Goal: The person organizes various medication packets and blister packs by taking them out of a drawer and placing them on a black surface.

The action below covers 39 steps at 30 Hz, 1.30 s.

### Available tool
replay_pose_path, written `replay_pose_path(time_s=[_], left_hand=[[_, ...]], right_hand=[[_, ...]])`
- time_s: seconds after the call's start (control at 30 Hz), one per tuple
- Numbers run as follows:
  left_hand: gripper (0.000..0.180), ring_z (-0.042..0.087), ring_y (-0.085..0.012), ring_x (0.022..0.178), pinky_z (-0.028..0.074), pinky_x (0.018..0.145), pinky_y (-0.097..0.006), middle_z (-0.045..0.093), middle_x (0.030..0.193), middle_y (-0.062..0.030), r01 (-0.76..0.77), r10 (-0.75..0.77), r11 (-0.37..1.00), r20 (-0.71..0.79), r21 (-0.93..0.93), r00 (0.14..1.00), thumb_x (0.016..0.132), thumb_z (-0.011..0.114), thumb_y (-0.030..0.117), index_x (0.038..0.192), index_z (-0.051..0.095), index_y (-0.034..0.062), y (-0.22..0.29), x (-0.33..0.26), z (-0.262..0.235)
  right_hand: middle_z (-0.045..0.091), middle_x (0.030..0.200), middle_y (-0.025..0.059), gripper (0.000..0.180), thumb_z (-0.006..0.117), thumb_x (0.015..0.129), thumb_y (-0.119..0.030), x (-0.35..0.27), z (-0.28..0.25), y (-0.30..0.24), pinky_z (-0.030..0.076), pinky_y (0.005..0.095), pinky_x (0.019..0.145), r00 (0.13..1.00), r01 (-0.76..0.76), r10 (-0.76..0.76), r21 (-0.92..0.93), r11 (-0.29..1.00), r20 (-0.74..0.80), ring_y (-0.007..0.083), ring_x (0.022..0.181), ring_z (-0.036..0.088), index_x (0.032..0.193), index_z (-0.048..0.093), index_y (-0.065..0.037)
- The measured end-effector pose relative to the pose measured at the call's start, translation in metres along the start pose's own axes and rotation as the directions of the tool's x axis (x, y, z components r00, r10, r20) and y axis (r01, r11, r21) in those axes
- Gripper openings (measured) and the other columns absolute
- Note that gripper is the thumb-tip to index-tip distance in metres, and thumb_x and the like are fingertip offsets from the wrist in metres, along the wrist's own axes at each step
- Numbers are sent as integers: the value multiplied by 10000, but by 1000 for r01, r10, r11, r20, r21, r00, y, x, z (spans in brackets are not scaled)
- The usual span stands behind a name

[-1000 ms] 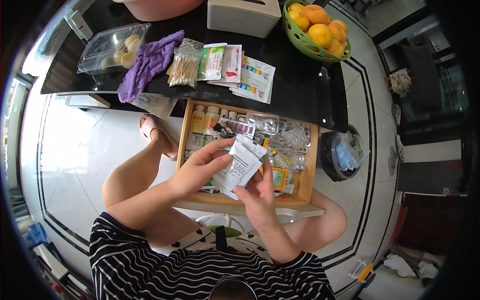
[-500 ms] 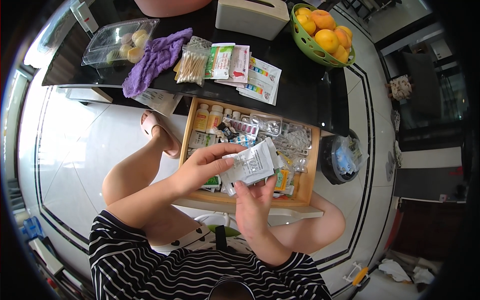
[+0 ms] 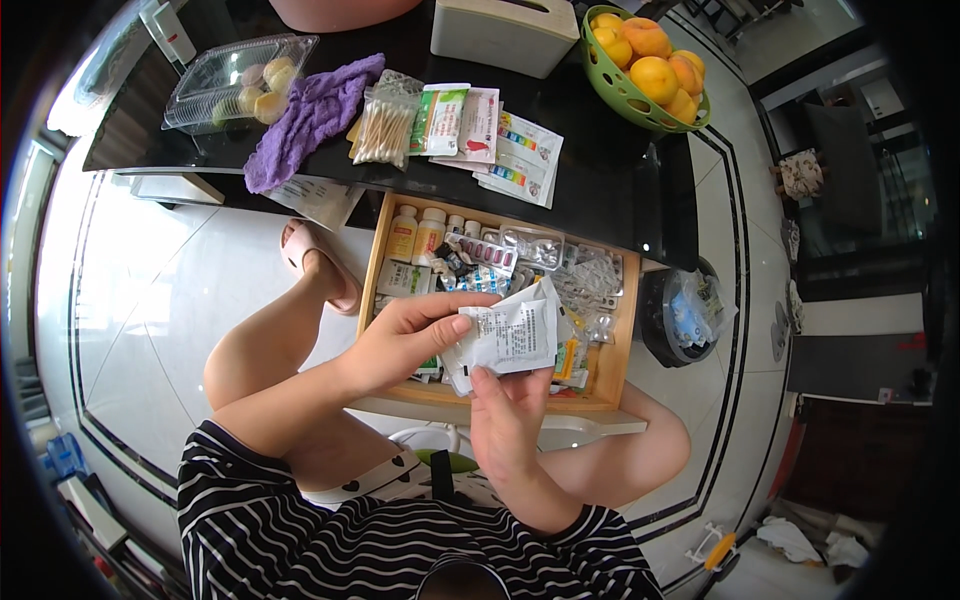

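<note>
Several flat white sachets [image 3: 512, 336] with small grey print are fanned in a stack over the open drawer. My left hand [image 3: 410, 340] pinches the top sachet at its left edge, thumb on its face. From below, my right hand [image 3: 508, 415] grips the stack at its lower edge, thumb in front and fingers behind. Beneath them the wooden drawer [image 3: 612, 385] is full of medicines: pill bottles [image 3: 430, 236] at the back left, a blister pack of dark red capsules [image 3: 490, 256], and clear plastic packs [image 3: 533, 247]. My hands and the sachets hide its front middle part.
On the black tabletop [image 3: 610, 185] lie flat packets [image 3: 523, 160], a bag of cotton swabs [image 3: 386, 128], a purple cloth [image 3: 315, 125] and a clear plastic box [image 3: 235, 85]. A green fruit basket [image 3: 625, 100] stands near its right end. Right of the drawer is a bin [image 3: 680, 315].
The top sachet has turned and shifted against the ones behind it, so its printed face sits more level. Both hands keep hold and have barely moved.
</note>
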<state>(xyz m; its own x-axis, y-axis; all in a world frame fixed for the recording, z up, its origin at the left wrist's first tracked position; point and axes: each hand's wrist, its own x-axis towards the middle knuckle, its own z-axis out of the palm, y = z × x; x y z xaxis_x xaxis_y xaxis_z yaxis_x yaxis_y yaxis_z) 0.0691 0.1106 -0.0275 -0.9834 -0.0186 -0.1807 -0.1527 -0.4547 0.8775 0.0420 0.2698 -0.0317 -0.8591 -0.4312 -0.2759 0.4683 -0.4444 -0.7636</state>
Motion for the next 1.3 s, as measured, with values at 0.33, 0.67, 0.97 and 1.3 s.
replay_pose_path(time_s=[0.33, 0.67, 0.97, 1.3], left_hand=[[407, 501, -140, 1162, 387, 1000, -295, 550, 1272, -75, -3, 3, 1000, -13, -17, 1000, 957, 526, 147, 1335, 473, 5, -2, -7, 5], [442, 487, -136, 1166, 405, 987, -301, 514, 1301, -69, -31, 33, 995, 17, -92, 999, 940, 510, 44, 1370, 416, 8, 0, -13, 18], [386, 492, -160, 1179, 383, 1009, -318, 538, 1280, -83, -36, 36, 999, -33, -28, 999, 956, 521, 168, 1302, 491, 1, -1, -13, 14], [317, 515, -126, 1106, 420, 957, -292, 565, 1218, -57, -52, 51, 999, -40, -10, 998, 967, 510, 127, 1256, 528, -1, -2, -11, 13]], right_hand=[[381, 1347, 80, 762, 611, 788, 95, 1, -4, -9, 334, 371, 1048, 999, 24, -23, -16, 1000, 37, 199, 1243, 395, 1409, 214, -97], [389, 1340, 95, 773, 609, 802, 84, -6, -6, -30, 355, 369, 1029, 997, 52, -50, -35, 998, 67, 201, 1243, 402, 1423, 182, -89], [384, 1343, 84, 747, 625, 790, 86, -11, 2, -18, 342, 366, 1035, 998, 51, -50, -21, 998, 46, 199, 1241, 399, 1395, 226, -98], [374, 1347, 84, 758, 636, 791, 84, -12, 3, -15, 341, 369, 1047, 998, 51, -50, -30, 998, 31, 201, 1248, 396, 1397, 218, -95]])
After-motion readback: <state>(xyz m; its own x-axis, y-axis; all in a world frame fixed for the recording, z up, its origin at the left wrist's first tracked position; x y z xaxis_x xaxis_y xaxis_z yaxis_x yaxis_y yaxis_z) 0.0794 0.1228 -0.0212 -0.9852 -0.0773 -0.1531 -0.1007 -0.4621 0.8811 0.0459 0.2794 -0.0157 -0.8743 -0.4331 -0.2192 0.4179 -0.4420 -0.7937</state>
